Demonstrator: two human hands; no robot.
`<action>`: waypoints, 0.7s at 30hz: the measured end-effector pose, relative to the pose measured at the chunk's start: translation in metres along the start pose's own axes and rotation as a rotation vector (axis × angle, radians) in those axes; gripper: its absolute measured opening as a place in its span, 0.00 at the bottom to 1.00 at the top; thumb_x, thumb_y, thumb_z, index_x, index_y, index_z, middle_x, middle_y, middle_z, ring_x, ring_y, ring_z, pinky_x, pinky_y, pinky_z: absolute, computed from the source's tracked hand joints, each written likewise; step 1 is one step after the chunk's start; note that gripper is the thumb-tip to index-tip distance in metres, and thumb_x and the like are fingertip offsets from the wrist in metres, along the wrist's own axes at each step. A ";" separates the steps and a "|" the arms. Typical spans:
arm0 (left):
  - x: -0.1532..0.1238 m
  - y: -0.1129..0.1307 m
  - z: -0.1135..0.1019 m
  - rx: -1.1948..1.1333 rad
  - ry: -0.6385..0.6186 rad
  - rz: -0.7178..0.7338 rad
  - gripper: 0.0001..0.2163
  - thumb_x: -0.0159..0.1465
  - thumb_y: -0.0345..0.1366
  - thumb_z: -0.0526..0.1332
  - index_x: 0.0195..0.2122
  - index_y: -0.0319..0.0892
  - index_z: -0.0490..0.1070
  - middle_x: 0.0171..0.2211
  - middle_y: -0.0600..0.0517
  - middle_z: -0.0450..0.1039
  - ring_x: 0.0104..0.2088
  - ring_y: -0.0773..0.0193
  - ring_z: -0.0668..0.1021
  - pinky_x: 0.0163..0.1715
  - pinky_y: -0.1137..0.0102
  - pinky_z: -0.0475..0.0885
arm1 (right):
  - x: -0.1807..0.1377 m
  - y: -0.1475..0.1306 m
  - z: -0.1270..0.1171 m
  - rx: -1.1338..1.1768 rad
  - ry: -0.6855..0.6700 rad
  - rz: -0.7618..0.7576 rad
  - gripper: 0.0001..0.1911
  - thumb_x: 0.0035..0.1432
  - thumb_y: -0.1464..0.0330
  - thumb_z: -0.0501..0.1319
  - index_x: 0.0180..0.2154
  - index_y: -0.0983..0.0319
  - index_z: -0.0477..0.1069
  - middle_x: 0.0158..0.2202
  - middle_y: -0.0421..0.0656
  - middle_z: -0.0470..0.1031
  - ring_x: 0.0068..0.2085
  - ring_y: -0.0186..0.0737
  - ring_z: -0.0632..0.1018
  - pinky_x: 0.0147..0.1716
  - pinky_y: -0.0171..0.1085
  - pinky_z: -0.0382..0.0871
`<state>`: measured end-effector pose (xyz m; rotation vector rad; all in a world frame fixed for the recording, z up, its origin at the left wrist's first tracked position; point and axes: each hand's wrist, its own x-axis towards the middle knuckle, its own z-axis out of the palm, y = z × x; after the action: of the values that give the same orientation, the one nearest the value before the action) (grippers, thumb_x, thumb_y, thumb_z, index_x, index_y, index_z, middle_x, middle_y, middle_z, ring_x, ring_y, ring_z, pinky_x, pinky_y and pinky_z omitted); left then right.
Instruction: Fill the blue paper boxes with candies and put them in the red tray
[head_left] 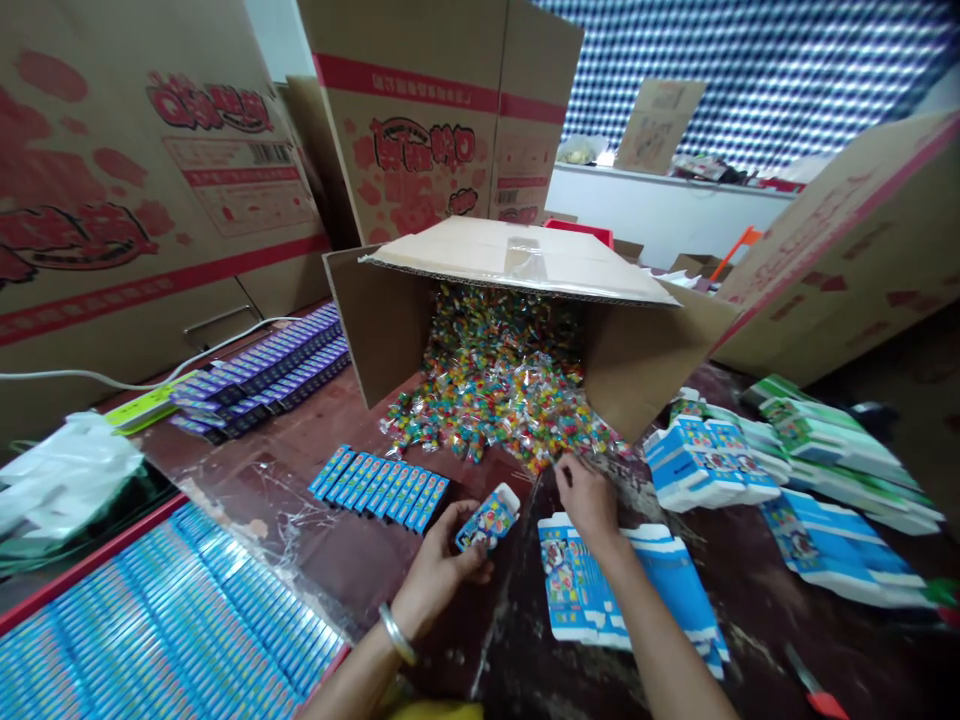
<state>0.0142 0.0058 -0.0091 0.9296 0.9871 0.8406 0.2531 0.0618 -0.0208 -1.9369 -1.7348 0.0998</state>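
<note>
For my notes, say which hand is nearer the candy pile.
Right. The right hand is at the near edge of the candy pile; the left hand is set back from it, holding a small box.

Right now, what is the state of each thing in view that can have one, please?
Small box, held, end flap open.
Left grip, closed on it.
Right grip, fingers bent, hold unclear.
Large carton, mouth open.
Candies, heaped, spread beyond it.
Blue box row, lined up.
Red tray, filled with blue boxes.
Purple boxes, stacked.
Nearest blue cartons, flat, overlapping.
</note>
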 end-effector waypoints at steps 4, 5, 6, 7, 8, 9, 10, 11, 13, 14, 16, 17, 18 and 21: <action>0.004 0.000 -0.003 0.127 -0.053 0.066 0.13 0.57 0.39 0.64 0.41 0.38 0.70 0.35 0.51 0.70 0.34 0.63 0.72 0.31 0.72 0.70 | -0.010 -0.015 -0.032 0.282 0.053 0.033 0.10 0.61 0.62 0.54 0.33 0.59 0.70 0.28 0.43 0.75 0.29 0.41 0.75 0.30 0.35 0.63; 0.005 -0.001 -0.002 0.161 -0.061 0.086 0.12 0.57 0.38 0.63 0.40 0.38 0.71 0.34 0.51 0.71 0.34 0.62 0.72 0.32 0.72 0.69 | -0.013 -0.021 -0.040 0.392 0.031 0.045 0.10 0.61 0.61 0.55 0.33 0.59 0.69 0.28 0.42 0.75 0.29 0.40 0.75 0.29 0.35 0.64; 0.006 -0.001 0.000 0.185 -0.070 0.100 0.11 0.58 0.38 0.63 0.39 0.38 0.72 0.34 0.51 0.72 0.35 0.62 0.72 0.33 0.71 0.69 | -0.015 -0.028 -0.047 0.484 0.001 0.060 0.10 0.60 0.60 0.56 0.32 0.59 0.69 0.27 0.42 0.75 0.28 0.40 0.75 0.28 0.35 0.64; 0.007 -0.001 0.002 0.199 -0.077 0.110 0.11 0.58 0.38 0.63 0.39 0.38 0.72 0.35 0.51 0.72 0.36 0.61 0.72 0.35 0.71 0.68 | -0.018 -0.034 -0.053 0.549 -0.032 0.072 0.10 0.60 0.60 0.57 0.32 0.59 0.69 0.26 0.41 0.75 0.27 0.40 0.75 0.28 0.35 0.65; 0.007 -0.001 0.004 0.209 -0.086 0.118 0.11 0.58 0.37 0.63 0.40 0.39 0.72 0.36 0.50 0.73 0.37 0.60 0.72 0.37 0.70 0.68 | -0.020 -0.041 -0.056 0.592 -0.059 0.081 0.10 0.59 0.60 0.57 0.32 0.59 0.69 0.26 0.41 0.75 0.27 0.40 0.75 0.28 0.35 0.65; 0.007 -0.001 0.007 0.214 -0.096 0.127 0.12 0.58 0.37 0.63 0.41 0.39 0.72 0.37 0.50 0.74 0.39 0.59 0.73 0.39 0.69 0.68 | -0.022 -0.046 -0.058 0.617 -0.076 0.084 0.10 0.59 0.60 0.57 0.32 0.59 0.69 0.26 0.41 0.75 0.27 0.40 0.75 0.28 0.34 0.65; 0.007 0.000 0.009 0.210 -0.107 0.135 0.12 0.57 0.37 0.64 0.42 0.39 0.72 0.39 0.49 0.74 0.40 0.58 0.73 0.41 0.68 0.67 | -0.023 -0.051 -0.057 0.629 -0.085 0.082 0.09 0.59 0.61 0.58 0.32 0.59 0.69 0.26 0.40 0.75 0.28 0.39 0.75 0.28 0.34 0.66; 0.006 0.000 0.011 0.198 -0.121 0.140 0.12 0.57 0.36 0.64 0.42 0.40 0.71 0.40 0.49 0.74 0.41 0.57 0.73 0.43 0.67 0.67 | -0.024 -0.054 -0.056 0.630 -0.089 0.078 0.09 0.59 0.61 0.58 0.32 0.59 0.69 0.26 0.40 0.74 0.28 0.39 0.75 0.29 0.34 0.66; 0.005 0.001 0.013 0.165 -0.138 0.145 0.13 0.57 0.36 0.65 0.42 0.40 0.71 0.40 0.49 0.74 0.42 0.57 0.73 0.44 0.67 0.67 | -0.026 -0.059 -0.051 0.604 -0.097 0.058 0.08 0.59 0.63 0.58 0.31 0.59 0.69 0.26 0.39 0.74 0.27 0.38 0.74 0.30 0.35 0.66; 0.004 0.001 0.014 0.148 -0.137 0.146 0.13 0.57 0.37 0.65 0.42 0.40 0.71 0.40 0.49 0.74 0.41 0.58 0.74 0.44 0.67 0.67 | -0.027 -0.060 -0.048 0.584 -0.099 0.036 0.07 0.59 0.63 0.58 0.31 0.59 0.70 0.27 0.40 0.74 0.28 0.38 0.74 0.31 0.35 0.66; 0.004 0.001 0.014 0.123 -0.118 0.152 0.13 0.57 0.37 0.65 0.42 0.40 0.71 0.39 0.49 0.75 0.41 0.58 0.74 0.43 0.68 0.67 | -0.027 -0.063 -0.043 0.552 -0.109 -0.032 0.07 0.58 0.64 0.59 0.29 0.58 0.72 0.31 0.42 0.75 0.34 0.41 0.75 0.36 0.37 0.67; 0.004 0.001 0.015 0.115 -0.105 0.155 0.13 0.57 0.37 0.65 0.42 0.40 0.71 0.39 0.49 0.75 0.40 0.58 0.74 0.42 0.68 0.67 | -0.027 -0.064 -0.042 0.547 -0.123 -0.074 0.08 0.58 0.64 0.59 0.28 0.58 0.73 0.35 0.43 0.75 0.39 0.43 0.75 0.39 0.38 0.67; 0.003 0.002 0.015 0.108 -0.096 0.154 0.12 0.58 0.37 0.65 0.42 0.40 0.71 0.39 0.48 0.75 0.40 0.58 0.74 0.41 0.68 0.68 | -0.027 -0.066 -0.042 0.557 -0.141 -0.112 0.08 0.58 0.64 0.59 0.28 0.58 0.74 0.39 0.44 0.75 0.43 0.45 0.75 0.43 0.39 0.67; 0.002 0.005 0.018 0.071 -0.083 0.155 0.13 0.59 0.38 0.63 0.43 0.39 0.71 0.39 0.48 0.75 0.40 0.58 0.75 0.41 0.67 0.69 | -0.030 -0.069 -0.045 0.655 -0.236 -0.148 0.11 0.61 0.63 0.56 0.35 0.58 0.77 0.46 0.45 0.74 0.46 0.45 0.74 0.46 0.40 0.66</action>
<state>0.0310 0.0053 -0.0001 1.1044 0.8862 0.8941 0.2032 0.0210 0.0385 -1.3513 -1.6960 0.7667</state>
